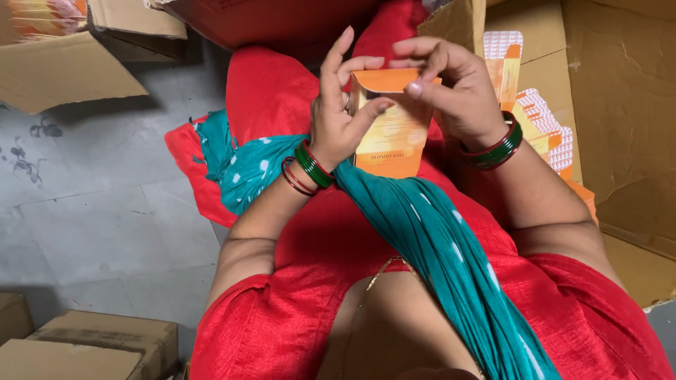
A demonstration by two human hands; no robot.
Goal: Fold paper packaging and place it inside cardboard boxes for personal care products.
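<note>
A small orange carton (393, 134) is held upright over my lap, between both hands. My left hand (339, 112) grips its left side, thumb pressed on the front face near the top. My right hand (451, 84) pinches the orange top flap, which is bent over the carton's opening. Both wrists wear green and red bangles. A teal dotted scarf (429, 239) runs across my red clothing under the carton.
A large open cardboard box (620, 141) stands at my right, with several flat orange-and-white cartons (546, 130) stacked inside. More cardboard boxes lie at the top left (63, 70) and bottom left (98, 345) on the grey floor (91, 211).
</note>
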